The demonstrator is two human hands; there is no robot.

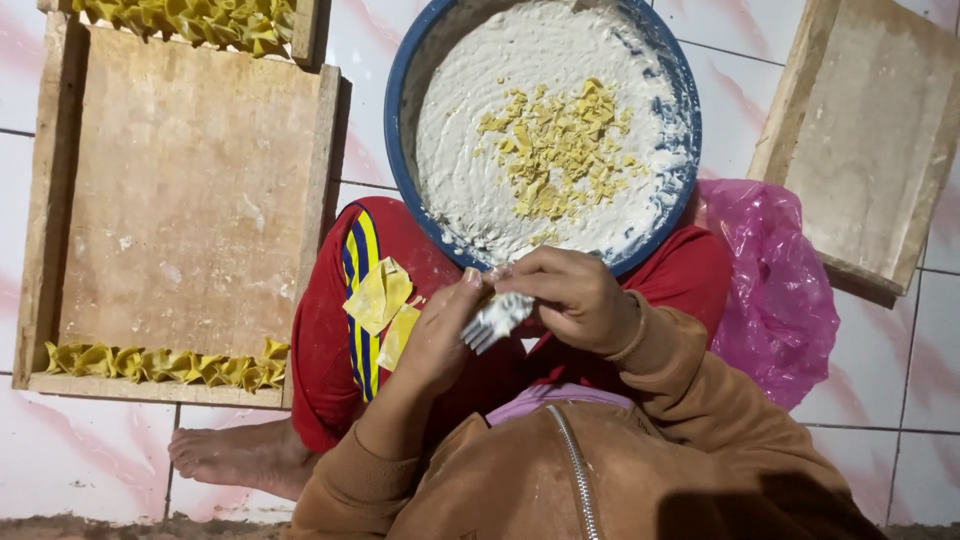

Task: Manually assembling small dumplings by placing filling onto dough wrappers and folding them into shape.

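The right hand [575, 295] grips a fork [495, 318]. The left hand [440, 335] curls closed beside it. Both are at the near rim of the blue bowl [398, 120].

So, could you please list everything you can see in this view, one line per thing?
bowl: one, blue, top centre, holding white paste with yellow bits
wooden trays: three, brown, two left, one top right
folded dumplings: a row, yellow, the near left tray's lower edge; more at top left
wrappers: two, yellow, on the red-clad thigh
plastic bag: one, pink, right
fork: one, paste-coated, between both hands
bare foot: one, lower left
left hand: at the fork
right hand: gripping the fork
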